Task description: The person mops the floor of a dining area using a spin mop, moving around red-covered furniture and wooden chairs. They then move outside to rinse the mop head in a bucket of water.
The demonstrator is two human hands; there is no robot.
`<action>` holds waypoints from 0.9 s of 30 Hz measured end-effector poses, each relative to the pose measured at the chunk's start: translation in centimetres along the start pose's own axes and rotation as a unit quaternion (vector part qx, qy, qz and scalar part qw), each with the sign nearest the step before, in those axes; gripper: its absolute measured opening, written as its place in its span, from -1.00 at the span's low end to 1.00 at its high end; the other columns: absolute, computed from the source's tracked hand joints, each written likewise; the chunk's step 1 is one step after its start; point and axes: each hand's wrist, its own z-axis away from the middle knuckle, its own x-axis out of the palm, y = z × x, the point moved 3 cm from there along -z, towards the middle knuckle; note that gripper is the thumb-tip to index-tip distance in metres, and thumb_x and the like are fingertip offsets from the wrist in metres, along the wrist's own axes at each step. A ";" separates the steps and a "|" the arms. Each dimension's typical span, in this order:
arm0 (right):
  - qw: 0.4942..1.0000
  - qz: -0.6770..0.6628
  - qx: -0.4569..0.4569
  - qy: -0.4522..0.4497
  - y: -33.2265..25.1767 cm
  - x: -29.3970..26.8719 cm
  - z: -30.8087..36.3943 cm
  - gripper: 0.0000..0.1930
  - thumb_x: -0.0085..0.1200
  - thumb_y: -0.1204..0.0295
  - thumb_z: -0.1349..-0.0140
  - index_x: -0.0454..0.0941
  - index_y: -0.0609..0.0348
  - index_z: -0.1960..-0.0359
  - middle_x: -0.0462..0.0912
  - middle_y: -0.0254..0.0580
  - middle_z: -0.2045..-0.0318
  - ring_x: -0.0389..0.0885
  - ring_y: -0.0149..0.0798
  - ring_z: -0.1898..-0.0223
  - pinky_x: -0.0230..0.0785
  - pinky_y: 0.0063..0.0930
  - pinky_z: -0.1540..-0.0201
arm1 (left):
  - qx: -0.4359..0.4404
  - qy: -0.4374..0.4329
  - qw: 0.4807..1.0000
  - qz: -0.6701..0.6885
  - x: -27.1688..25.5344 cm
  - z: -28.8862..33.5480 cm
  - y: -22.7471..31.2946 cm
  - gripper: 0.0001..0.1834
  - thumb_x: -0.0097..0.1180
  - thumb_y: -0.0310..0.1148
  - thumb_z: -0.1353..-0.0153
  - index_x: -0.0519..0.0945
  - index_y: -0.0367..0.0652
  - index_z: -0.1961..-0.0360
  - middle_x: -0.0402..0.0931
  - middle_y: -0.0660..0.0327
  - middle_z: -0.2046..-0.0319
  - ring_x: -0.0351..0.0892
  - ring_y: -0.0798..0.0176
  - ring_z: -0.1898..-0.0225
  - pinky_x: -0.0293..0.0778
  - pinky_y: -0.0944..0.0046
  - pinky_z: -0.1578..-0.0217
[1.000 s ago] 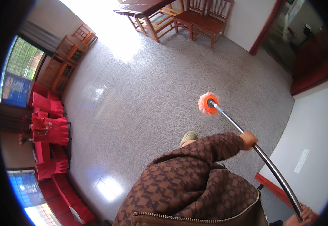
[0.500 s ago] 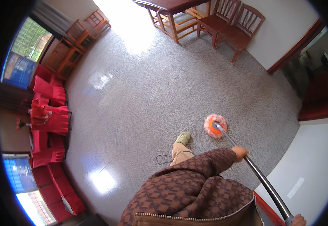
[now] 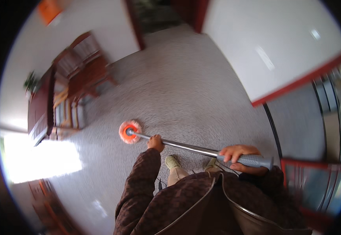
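Observation:
A mop (image 3: 190, 148) with a shiny metal pole stretches across in front of my body. Its round orange head with a fluffy pink fringe rests on the grey floor (image 3: 170, 90), left of my feet. My left hand (image 3: 155, 143) is wrapped round the pole close to the head. Farther right, my right hand (image 3: 241, 156) grips the pole at the grey ribbed handle, whose end sticks out past my fingers. Both of my shoes (image 3: 173, 161) show just below the pole, and dark patterned sleeves cover my arms.
Two wooden chairs (image 3: 88, 74) stand by the wall at upper left, beside a dark-topped table (image 3: 41, 102) with a potted plant (image 3: 31, 83). A doorway (image 3: 160, 15) opens at the far side. White wall (image 3: 280, 43) with red trim and a glass-fronted red cabinet (image 3: 315, 188) are on the right.
My view has swung right, so chairs and table now lie at left. The mop has swung from slanting down right to nearly level, its head to my left. Both hands still hold it.

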 end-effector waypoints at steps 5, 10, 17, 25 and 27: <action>0.992 -0.022 0.022 0.125 -2.9 -8.9 10.4 -0.83 0.23 0.60 -0.02 0.44 0.16 0.50 0.60 -0.16 0.31 0.54 -0.12 0.02 0.36 -0.17 -0.07 | 0.101 -0.061 0.993 0.000 6.2 -1.5 12.2 -0.82 0.16 -0.27 0.04 0.57 -0.08 0.40 0.57 0.11 0.31 0.53 -0.05 0.15 0.44 -0.06 0.17; 0.982 -0.033 0.048 0.179 -7.2 -18.9 23.6 -0.87 0.22 0.60 -0.05 0.48 0.19 0.50 0.60 -0.17 0.34 0.55 -0.14 0.06 0.35 -0.20 -0.08 | 0.237 -0.121 0.963 -0.050 12.6 -1.7 29.9 -0.79 0.13 -0.22 -0.01 0.59 -0.10 0.38 0.58 0.05 0.32 0.56 -0.08 0.20 0.46 -0.05 0.20; 0.958 0.040 0.016 0.283 -13.3 -25.9 38.6 -0.87 0.22 0.62 -0.04 0.49 0.21 0.50 0.61 -0.13 0.33 0.56 -0.10 0.08 0.39 -0.18 -0.02 | 0.417 -0.217 0.880 -0.068 18.2 0.1 53.0 -0.75 0.13 -0.19 0.00 0.56 -0.17 0.43 0.57 -0.02 0.38 0.55 -0.13 0.24 0.46 -0.04 0.23; 0.913 0.055 0.004 0.403 -16.9 -36.5 46.5 -0.84 0.28 0.58 -0.02 0.51 0.24 0.41 0.61 -0.12 0.32 0.59 -0.11 0.11 0.40 -0.23 0.01 | 0.515 -0.280 0.800 -0.130 24.4 -2.0 73.0 -0.80 0.03 -0.28 -0.02 0.56 -0.18 0.43 0.56 -0.03 0.36 0.54 -0.13 0.20 0.46 -0.04 0.20; 0.924 0.091 -0.007 0.373 -17.6 -40.6 47.5 -0.76 0.32 0.52 0.00 0.51 0.25 0.32 0.60 -0.10 0.26 0.58 -0.13 0.11 0.40 -0.25 0.02 | 0.537 -0.269 0.797 -0.072 25.3 -3.3 77.0 -0.82 0.06 -0.29 -0.02 0.56 -0.17 0.43 0.56 -0.01 0.35 0.54 -0.12 0.21 0.46 -0.03 0.22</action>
